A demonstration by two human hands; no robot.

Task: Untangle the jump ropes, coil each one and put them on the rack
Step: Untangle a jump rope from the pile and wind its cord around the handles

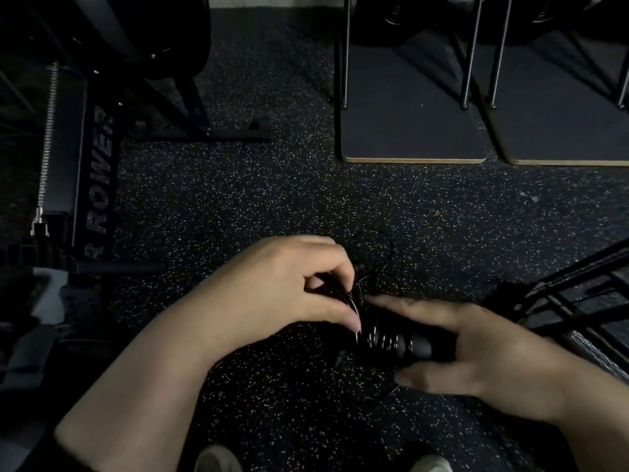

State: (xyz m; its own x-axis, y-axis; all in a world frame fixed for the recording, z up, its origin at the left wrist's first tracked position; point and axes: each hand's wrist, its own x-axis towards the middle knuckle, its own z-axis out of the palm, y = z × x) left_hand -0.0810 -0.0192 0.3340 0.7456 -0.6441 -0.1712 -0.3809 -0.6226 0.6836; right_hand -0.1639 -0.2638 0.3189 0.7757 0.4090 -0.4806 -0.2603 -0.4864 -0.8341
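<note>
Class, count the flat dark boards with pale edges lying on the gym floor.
2. One board lies upper centre-right; the second board sits right of it, cut by the frame edge. More may be out of view.

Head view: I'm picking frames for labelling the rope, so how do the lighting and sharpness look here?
Head view: dim overall; both the left hand and the right hand are lit and fairly sharp; the black handle shows only small glints, and the thin rope nearly vanishes against the dark speckled floor; the corners sink into black, and wide-angle bending shows at the edges.
</note>
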